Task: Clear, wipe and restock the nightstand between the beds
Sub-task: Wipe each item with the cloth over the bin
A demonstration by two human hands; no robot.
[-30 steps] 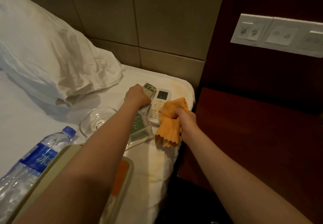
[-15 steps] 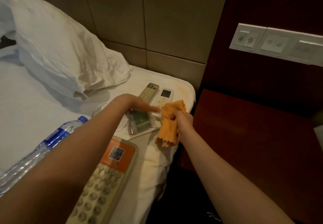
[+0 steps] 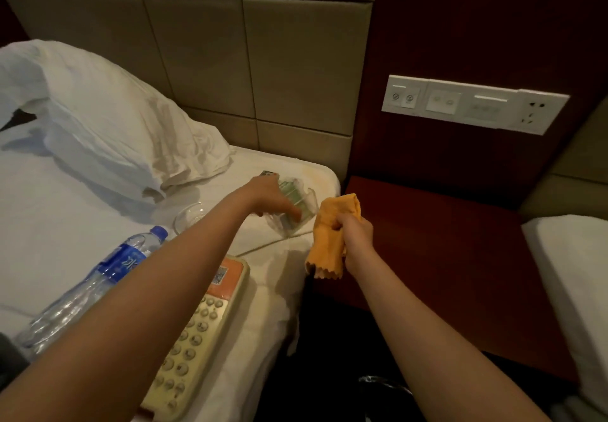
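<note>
The dark red-brown nightstand (image 3: 444, 257) stands between the left bed (image 3: 65, 224) and the right bed (image 3: 569, 263). My left hand (image 3: 268, 198) grips a clear plastic holder (image 3: 301, 206) with a green insert, tilted and raised above the left bed's corner. Beside it, over the gap at the nightstand's left edge, my right hand (image 3: 357, 237) holds a bunched orange cloth (image 3: 327, 237). A remote's tip (image 3: 269, 173) shows behind my left hand. On the bed lie a glass ashtray (image 3: 189, 217), a water bottle (image 3: 98, 286) and a beige telephone (image 3: 200, 326).
A white pillow (image 3: 98, 125) lies at the head of the left bed against the padded headboard (image 3: 230, 59). A white switch and socket panel (image 3: 473, 104) is on the dark wall above the nightstand. The floor gap below is dark.
My left hand left the remotes, took the clear holder with the green insert and lifted it off the bed. My right hand kept the cloth in about the same place.
</note>
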